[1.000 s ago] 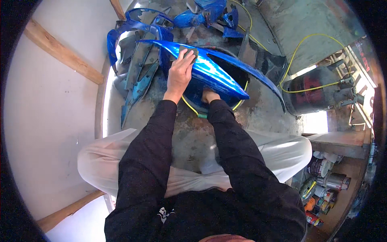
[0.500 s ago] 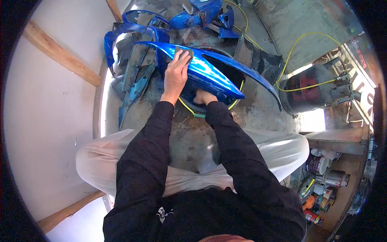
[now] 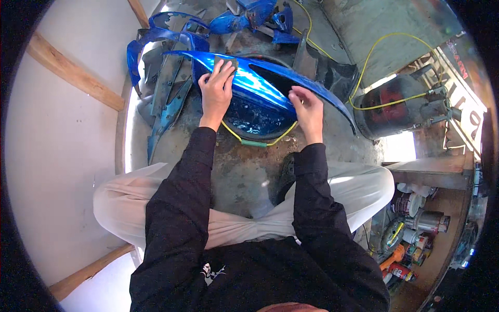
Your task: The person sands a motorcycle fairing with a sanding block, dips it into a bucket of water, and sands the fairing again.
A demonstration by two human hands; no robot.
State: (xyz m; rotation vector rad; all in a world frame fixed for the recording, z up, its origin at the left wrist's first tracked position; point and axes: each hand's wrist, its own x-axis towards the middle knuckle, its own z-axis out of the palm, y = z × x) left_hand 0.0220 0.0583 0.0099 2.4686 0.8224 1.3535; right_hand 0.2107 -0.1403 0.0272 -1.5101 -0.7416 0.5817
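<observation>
A long, pointed blue motorcycle fairing panel (image 3: 260,88) lies slantwise over a dark round bucket. My left hand (image 3: 215,96) presses a small grey-brown piece of sandpaper (image 3: 227,64) flat on the panel's glossy upper left face, fingers bent over it. At the panel's right-hand tip, my right hand (image 3: 306,106) pinches the edge with thumb and fingers; the tip itself is hidden behind that hand. Below the panel, wet dark water shows in the bucket (image 3: 248,136), whose yellow wire handle with a green grip (image 3: 254,143) hangs toward me.
More blue body panels (image 3: 182,36) lie on the floor at the far left and back. A dark compressor tank (image 3: 395,106) with a yellow hose (image 3: 375,57) stands at right. Nearer, a wooden shelf (image 3: 431,179) holds cans and tools. A white wall (image 3: 62,140) bounds the left.
My right hand has come up out of the bucket and taken hold of the panel's right tip. The left hand stays on the sandpaper; the whole view has shifted slightly.
</observation>
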